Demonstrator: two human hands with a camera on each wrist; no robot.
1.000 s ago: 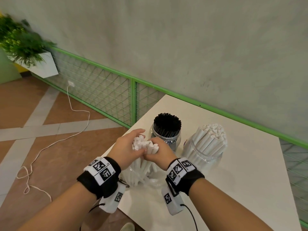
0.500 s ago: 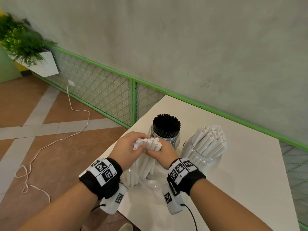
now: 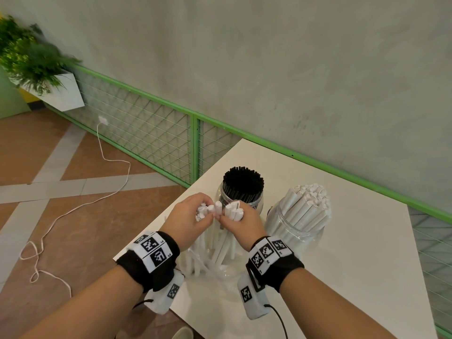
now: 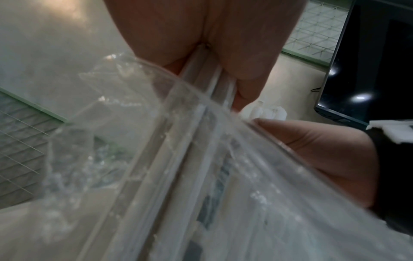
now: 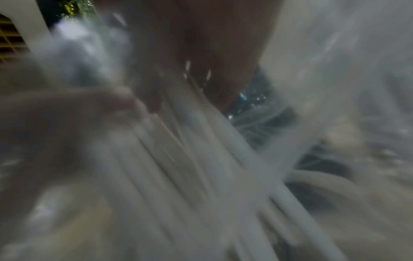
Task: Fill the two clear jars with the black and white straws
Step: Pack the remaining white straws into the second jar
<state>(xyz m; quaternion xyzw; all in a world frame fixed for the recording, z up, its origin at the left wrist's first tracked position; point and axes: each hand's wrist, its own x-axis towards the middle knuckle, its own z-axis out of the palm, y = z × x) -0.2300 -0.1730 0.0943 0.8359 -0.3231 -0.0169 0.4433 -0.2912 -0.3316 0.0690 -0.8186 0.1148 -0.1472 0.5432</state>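
Observation:
Two clear jars stand on the white table (image 3: 354, 277): one (image 3: 242, 199) packed with black straws (image 3: 243, 182), one (image 3: 297, 228) full of white paper-wrapped straws (image 3: 309, 204). In front of them both hands hold an upright bunch of white straws (image 3: 221, 243) by its top ends, still partly inside a clear plastic bag (image 4: 201, 167). My left hand (image 3: 188, 220) grips the left part of the bunch, my right hand (image 3: 242, 222) grips the right part (image 3: 233, 211). The right wrist view is blurred, showing white straws (image 5: 190, 159) under the fingers.
The bunch stands near the table's left front edge (image 3: 151, 231). A green-framed wire fence (image 3: 146, 133) runs along the grey wall. A white cable (image 3: 73, 209) lies on the tiled floor and a planter (image 3: 36, 69) hangs at far left. A dark screen (image 4: 368, 61) shows in the left wrist view.
The tops of the bunch have spread apart between my hands, the right hand drawing its share slightly rightward. The jars have not moved.

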